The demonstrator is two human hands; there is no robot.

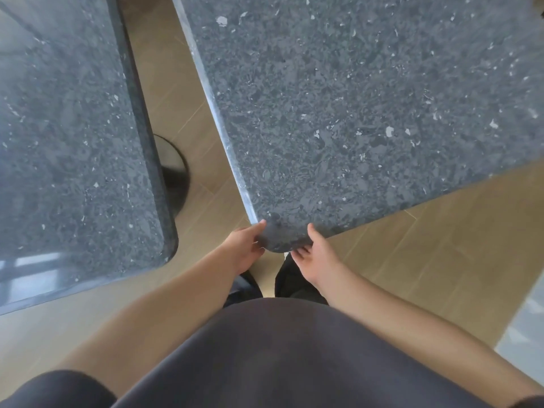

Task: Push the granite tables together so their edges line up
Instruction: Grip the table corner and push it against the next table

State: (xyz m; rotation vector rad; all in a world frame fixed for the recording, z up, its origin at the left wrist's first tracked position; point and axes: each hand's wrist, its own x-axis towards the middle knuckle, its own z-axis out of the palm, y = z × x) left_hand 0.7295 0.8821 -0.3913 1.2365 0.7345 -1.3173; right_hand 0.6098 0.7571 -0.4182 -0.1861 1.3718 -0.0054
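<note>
Granite right table (353,113) corner gripped by both hands; left table (67,142) apart.

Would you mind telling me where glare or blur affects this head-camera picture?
Head view: window glare washes the left granite table at its near corner; the round table base beneath is motion-smeared; wide-angle distortion bends the right granite table edge.

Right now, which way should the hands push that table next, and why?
Probably swing the right table leftward. Both hands, left hand and right hand, grip its near corner, and a floor gap still separates it from the left table, with edges not parallel.
</note>
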